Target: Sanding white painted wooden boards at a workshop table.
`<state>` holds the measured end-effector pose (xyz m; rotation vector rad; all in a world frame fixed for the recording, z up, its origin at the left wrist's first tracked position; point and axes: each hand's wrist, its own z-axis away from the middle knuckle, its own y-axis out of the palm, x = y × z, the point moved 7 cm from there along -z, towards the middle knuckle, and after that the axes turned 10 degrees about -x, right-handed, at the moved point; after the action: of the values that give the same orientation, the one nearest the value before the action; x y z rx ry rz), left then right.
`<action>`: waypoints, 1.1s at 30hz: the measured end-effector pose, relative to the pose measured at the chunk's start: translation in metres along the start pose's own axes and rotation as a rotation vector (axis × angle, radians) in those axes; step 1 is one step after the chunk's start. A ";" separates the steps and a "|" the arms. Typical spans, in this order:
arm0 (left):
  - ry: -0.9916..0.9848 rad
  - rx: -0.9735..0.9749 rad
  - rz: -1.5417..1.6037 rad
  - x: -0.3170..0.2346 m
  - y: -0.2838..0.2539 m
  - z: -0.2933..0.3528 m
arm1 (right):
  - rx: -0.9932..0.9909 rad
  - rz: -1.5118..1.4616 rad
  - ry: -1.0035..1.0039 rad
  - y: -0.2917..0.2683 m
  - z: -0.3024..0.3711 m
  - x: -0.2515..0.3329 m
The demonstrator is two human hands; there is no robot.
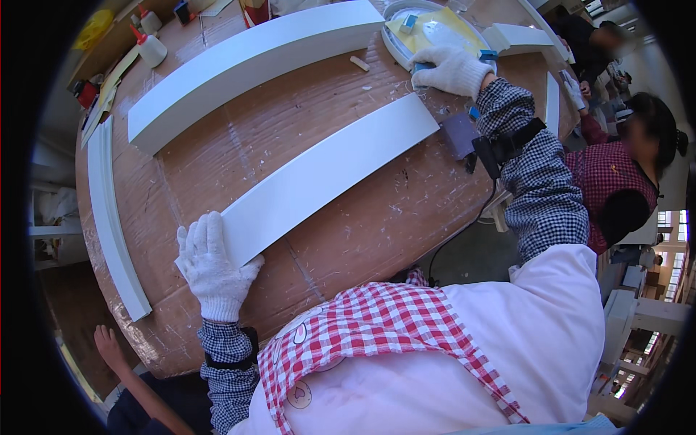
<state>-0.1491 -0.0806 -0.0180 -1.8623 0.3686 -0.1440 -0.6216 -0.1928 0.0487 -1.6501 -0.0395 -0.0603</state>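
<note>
The brown cardboard-covered table (362, 217) gives shaving-strewn room along both long edges of the flat, curved white board (330, 170) lying diagonally. The left white-gloved hand (215, 267) spans its near-left end, fingers spread, clamping unclear; the right white-gloved hand (454, 71) curls over a small blue block (420, 67), grip indeterminable.

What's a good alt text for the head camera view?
A person's gloved left hand rests against the left end of a white board on a brown table, the gloved right hand at a round tray containing a yellow sheet. A longer white piece lies beyond the board.
</note>
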 end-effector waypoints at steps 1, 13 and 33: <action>0.002 -0.008 0.005 0.000 0.000 0.000 | -0.002 -0.009 0.012 -0.001 -0.001 -0.001; -0.005 0.002 0.004 -0.002 -0.003 -0.001 | 0.178 -0.033 -0.001 0.002 0.000 0.010; 0.021 -0.043 0.025 -0.002 -0.002 0.001 | 0.001 -0.006 -0.020 0.002 -0.004 -0.007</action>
<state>-0.1499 -0.0785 -0.0159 -1.8987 0.4122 -0.1403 -0.6286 -0.1973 0.0466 -1.6494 -0.0599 -0.0488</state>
